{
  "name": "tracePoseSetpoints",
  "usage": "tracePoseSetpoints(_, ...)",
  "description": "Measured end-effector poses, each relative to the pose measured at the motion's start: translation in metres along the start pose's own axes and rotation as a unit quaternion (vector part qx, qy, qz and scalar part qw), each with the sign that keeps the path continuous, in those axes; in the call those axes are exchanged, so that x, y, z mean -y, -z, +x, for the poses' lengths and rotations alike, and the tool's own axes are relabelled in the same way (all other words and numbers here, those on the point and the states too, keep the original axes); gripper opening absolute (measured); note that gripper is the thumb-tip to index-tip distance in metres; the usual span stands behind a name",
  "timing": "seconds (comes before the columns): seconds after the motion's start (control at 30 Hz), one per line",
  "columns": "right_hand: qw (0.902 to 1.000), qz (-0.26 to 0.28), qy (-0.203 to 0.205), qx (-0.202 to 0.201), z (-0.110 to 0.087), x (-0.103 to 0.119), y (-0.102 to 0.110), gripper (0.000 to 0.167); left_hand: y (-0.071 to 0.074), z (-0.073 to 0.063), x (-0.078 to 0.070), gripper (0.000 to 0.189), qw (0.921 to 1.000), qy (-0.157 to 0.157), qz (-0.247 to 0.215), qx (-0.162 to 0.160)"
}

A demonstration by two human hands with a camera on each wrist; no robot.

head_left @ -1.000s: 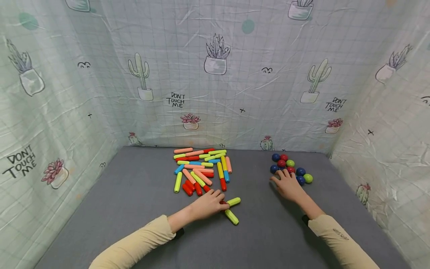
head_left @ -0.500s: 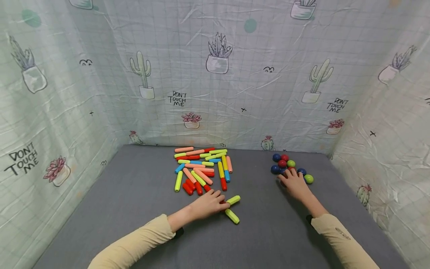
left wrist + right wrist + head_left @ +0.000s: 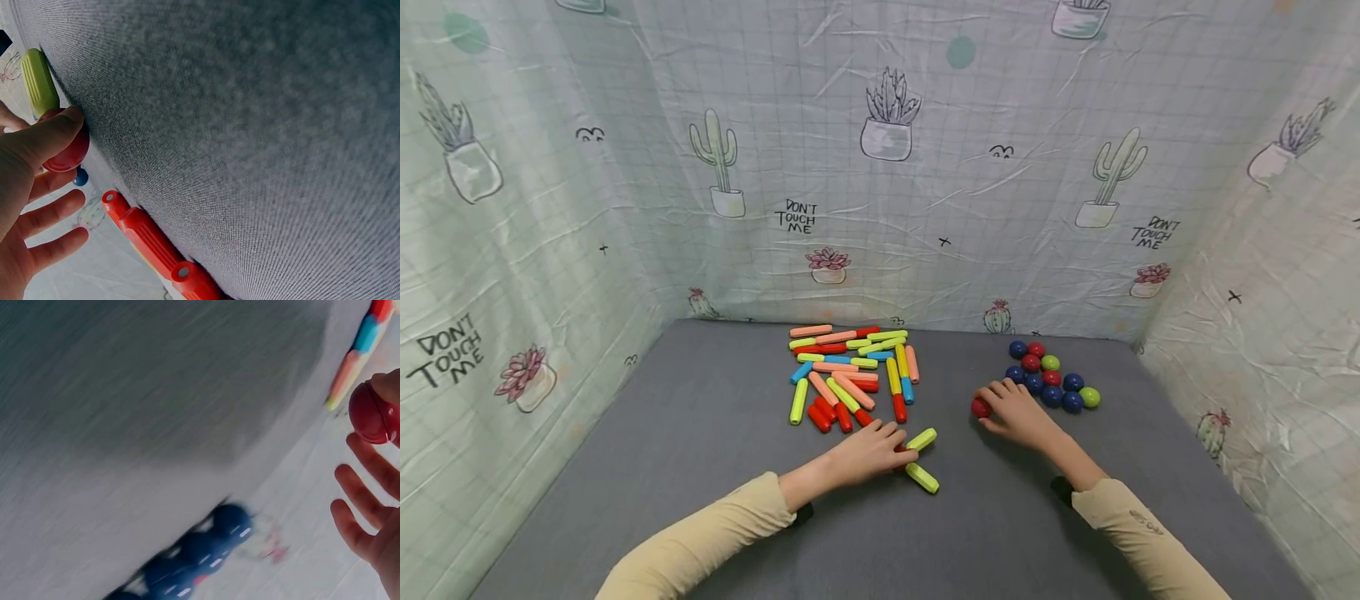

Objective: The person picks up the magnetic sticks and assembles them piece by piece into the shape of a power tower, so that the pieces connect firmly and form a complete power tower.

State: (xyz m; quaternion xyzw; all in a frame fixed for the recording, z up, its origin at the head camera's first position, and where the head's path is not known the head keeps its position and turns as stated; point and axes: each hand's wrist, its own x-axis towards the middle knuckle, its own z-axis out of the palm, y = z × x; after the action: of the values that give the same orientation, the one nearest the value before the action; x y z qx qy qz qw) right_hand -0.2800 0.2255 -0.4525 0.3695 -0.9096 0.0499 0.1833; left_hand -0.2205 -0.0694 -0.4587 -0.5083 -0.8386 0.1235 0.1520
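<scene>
My left hand (image 3: 863, 455) pinches a red ball (image 3: 70, 151) between thumb and index finger, low over the grey cloth. Two yellow-green ribbed sticks (image 3: 922, 478) lie right at that ball, spreading to the right in a V. Over to the right, my right hand (image 3: 1024, 417) grips a second red ball (image 3: 981, 407) with thumb and fingertips. In the right wrist view this red ball (image 3: 370, 414) shows at the thumb, the other fingers spread apart. Behind the right hand lies a group of blue, red and green balls (image 3: 1052, 396).
Several coloured sticks (image 3: 852, 390), red, orange, yellow-green, yellow and blue, lie in a loose cluster beyond the left hand. A printed cloth backdrop (image 3: 955, 183) rises behind and at both sides of the grey table surface (image 3: 700, 433).
My right hand has come away from the ball group, moving left and nearer with a red ball. The left hand stays nearly still, with the near yellow-green stick slightly shifted.
</scene>
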Motion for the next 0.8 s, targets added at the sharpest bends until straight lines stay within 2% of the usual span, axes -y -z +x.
tracePoseSetpoints(0.27, 0.9975, 0.022, 0.057, 0.035, 0.018, 0.036, -0.006, 0.036, -0.004, 0.0, -0.001, 0.026, 0.9999, 0.004, 0.014, -0.002)
tracePoseSetpoints(0.53, 0.9948, 0.041, 0.055, 0.076, 0.02, 0.048, -0.012, 0.038, -0.006, 0.001, -0.001, 0.028, 0.9997, 0.008, 0.014, -0.016)
tracePoseSetpoints(0.8, 0.9903, 0.067, 0.044, 0.113, 0.021, 0.047, -0.015, 0.037, -0.003, 0.003, -0.001, 0.032, 0.9997, 0.019, 0.013, -0.001)
